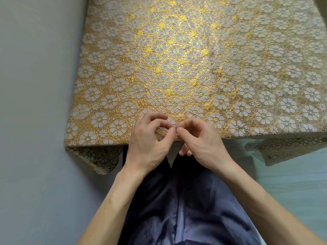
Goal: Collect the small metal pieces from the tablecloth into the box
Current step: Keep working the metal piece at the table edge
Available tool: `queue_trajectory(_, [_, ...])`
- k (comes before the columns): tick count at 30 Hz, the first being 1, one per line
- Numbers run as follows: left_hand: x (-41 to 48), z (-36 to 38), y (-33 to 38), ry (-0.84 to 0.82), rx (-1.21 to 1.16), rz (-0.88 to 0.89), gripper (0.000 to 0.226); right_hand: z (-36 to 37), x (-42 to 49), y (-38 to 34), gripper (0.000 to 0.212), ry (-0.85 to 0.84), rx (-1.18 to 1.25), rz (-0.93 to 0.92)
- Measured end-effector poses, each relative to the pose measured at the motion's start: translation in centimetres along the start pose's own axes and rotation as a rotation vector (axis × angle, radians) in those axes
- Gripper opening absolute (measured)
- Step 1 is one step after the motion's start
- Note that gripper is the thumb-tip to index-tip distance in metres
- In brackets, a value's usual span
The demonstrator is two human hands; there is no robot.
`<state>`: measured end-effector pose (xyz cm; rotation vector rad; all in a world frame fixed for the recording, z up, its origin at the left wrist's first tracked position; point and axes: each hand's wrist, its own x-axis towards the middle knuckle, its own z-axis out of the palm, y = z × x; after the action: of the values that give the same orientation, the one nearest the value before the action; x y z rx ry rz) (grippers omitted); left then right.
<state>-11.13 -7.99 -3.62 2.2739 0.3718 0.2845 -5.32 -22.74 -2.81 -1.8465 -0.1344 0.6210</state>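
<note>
Tablecloth [177, 50] gold, embossed floral; left hand [148, 138], right hand [200, 138] pinch metal piece [176, 128]

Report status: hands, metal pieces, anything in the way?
Left hand and right hand pinching one metal piece at near edge. More pieces lie on tablecloth, right side. Box not in view.

A home is suggested, probably a dining or living room: a table is covered by a gold-and-white floral lace-patterned tablecloth [113, 64] whose corners hang loosely over the edge, a plain grey-blue surface [35, 103] is seen beside it, and loose dark blue satin trousers [194, 209] are worn
</note>
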Motion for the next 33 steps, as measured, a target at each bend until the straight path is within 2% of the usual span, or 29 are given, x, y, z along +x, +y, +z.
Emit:
queue_trajectory(5, [0.1,-0.4,0.0,-0.030,0.011,0.002,0.018,-0.1,-0.4,0.3,0.008,0.031,-0.156,-0.131])
queue_trajectory(11, [-0.3,-0.7,-0.1,-0.013,0.160,0.139,0.019,-0.1,-0.7,0.5,0.003,0.057,-0.263,-0.240])
queue_trajectory(15, [-0.5,-0.4,0.1,0.042,0.198,0.160,0.016,-0.1,-0.8,0.5,0.005,0.079,-0.230,-0.169])
queue_trajectory(19, [-0.6,-0.2,0.3,0.066,0.078,0.087,0.014,-0.2,-0.9,0.1,0.006,0.061,-0.154,-0.078])
queue_trajectory(24, [-0.5,-0.3,0.4,0.089,-0.049,0.000,0.021,-0.2,-1.3,-0.5,0.007,0.061,-0.050,-0.007])
queue_trajectory(33, [-0.2,-0.7,0.5,0.030,-0.071,-0.050,0.014,-0.4,-1.0,-0.6,0.011,0.000,0.100,0.053])
